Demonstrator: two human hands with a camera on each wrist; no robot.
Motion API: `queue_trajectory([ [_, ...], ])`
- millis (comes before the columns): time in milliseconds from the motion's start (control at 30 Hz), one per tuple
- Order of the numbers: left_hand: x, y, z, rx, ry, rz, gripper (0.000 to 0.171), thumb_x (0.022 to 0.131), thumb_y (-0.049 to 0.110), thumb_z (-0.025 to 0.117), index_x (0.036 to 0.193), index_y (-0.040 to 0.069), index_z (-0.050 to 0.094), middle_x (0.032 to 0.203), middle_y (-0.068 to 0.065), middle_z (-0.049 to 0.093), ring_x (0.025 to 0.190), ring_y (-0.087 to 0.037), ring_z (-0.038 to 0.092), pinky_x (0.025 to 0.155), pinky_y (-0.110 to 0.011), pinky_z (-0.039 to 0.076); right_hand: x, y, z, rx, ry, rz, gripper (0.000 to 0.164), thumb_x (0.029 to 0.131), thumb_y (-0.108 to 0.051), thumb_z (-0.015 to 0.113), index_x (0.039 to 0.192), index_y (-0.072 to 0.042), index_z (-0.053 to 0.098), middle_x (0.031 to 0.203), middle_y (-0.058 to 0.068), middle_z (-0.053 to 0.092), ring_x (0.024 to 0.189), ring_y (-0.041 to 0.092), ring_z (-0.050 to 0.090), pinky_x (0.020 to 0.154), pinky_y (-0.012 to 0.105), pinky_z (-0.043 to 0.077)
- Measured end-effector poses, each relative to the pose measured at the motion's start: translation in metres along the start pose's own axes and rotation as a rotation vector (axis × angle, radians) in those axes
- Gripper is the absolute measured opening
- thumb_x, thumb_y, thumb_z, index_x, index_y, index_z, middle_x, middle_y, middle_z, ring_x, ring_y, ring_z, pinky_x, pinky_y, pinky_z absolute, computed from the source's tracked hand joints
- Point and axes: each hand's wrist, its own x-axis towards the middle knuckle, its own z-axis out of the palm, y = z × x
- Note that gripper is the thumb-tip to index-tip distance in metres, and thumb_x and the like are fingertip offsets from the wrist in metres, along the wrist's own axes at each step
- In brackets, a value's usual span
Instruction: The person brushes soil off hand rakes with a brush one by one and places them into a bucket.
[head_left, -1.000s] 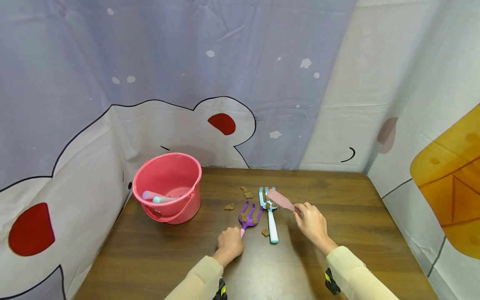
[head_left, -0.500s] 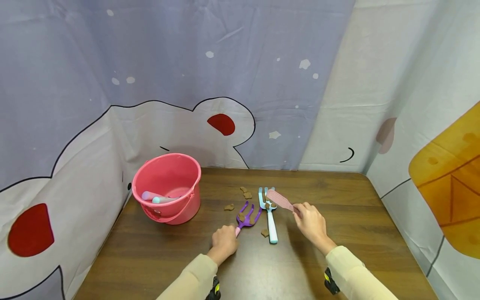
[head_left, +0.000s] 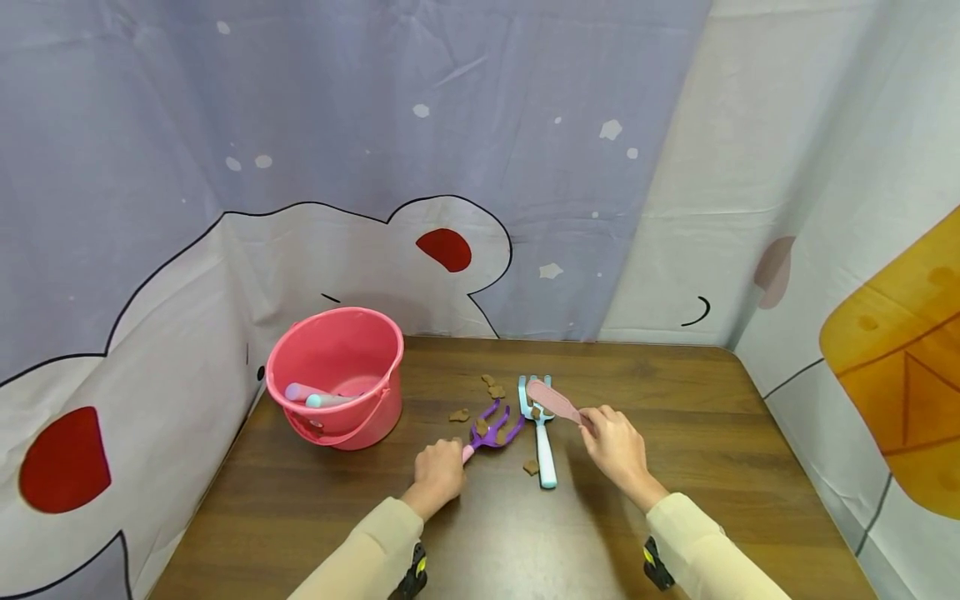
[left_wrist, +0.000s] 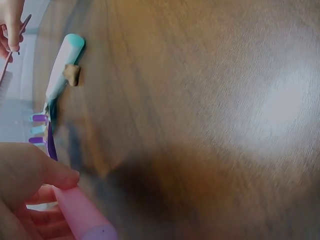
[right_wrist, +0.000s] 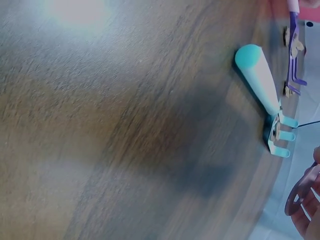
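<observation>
My left hand (head_left: pixel 437 475) grips the pink handle (left_wrist: pixel 82 215) of a toy garden fork (head_left: pixel 489 439) with purple tines. Small brown pieces (head_left: pixel 482 427) lie on its head. Between thumb and fingers, my right hand (head_left: pixel 617 448) holds a pink brush (head_left: pixel 551 399), its bristles facing down, over the head of a light-blue fork (head_left: pixel 545 458) with a pale handle. That second fork lies on the table, with brown bits (head_left: pixel 536 413) among its tines, partly hidden by the brush. In the right wrist view, the brush's handle end (right_wrist: pixel 300 192) shows beside the fingers.
A pink bucket (head_left: pixel 384 417) stands at the left, with a lilac handle (head_left: pixel 302 391) and a turquoise-tipped handle (head_left: pixel 328 401) inside. Several brown pieces (head_left: pixel 459 415) lie loose on the wooden table (head_left: pixel 675 392). Printed cloth (head_left: pixel 540 167) hangs behind and at the sides.
My left hand has drawn the purple fork to the left and turned it, brown pieces still on it. My right hand with the brush has shifted slightly left.
</observation>
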Motion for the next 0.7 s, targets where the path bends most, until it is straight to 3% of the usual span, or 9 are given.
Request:
queue_trajectory([
  [200, 0.006, -0.005, -0.011, 0.024, 0.007, 0.026, 0.028, 0.057, 0.021, 0.075, 0.073, 0.011, 0.054, 0.063, -0.004, 0.053, 0.056, -0.026, 0.054, 0.044, -0.037, 0.039, 0.003, -0.01, -0.001, 0.018, -0.013, -0.01, 0.024, 0.068, -0.016, 0.069, 0.092, -0.015, 0.065, 0.08, 0.0, 0.059, 0.072, 0.022, 0.057, 0.054, 0.039, 0.046],
  [433, 0.007, -0.006, -0.022, 0.029, 0.079, 0.082, 0.026, 0.056, 0.017, 0.073, 0.074, 0.012, 0.056, 0.064, -0.003, 0.054, 0.055, -0.026, 0.055, 0.042, -0.036, 0.038, 0.002, -0.019, 0.004, 0.017, -0.035, -0.032, 0.025, 0.068, -0.016, 0.069, 0.092, -0.017, 0.065, 0.079, -0.002, 0.059, 0.069, 0.018, 0.055, 0.051, 0.035, 0.045],
  [700, 0.007, -0.001, -0.032, 0.026, 0.062, 0.097, 0.025, 0.06, 0.018, 0.072, 0.08, 0.011, 0.058, 0.067, -0.003, 0.054, 0.058, -0.027, 0.056, 0.043, -0.037, 0.039, 0.003, -0.035, 0.005, 0.039, -0.041, -0.088, 0.023, 0.069, -0.016, 0.069, 0.091, -0.017, 0.065, 0.078, -0.004, 0.058, 0.065, 0.014, 0.052, 0.051, 0.03, 0.043],
])
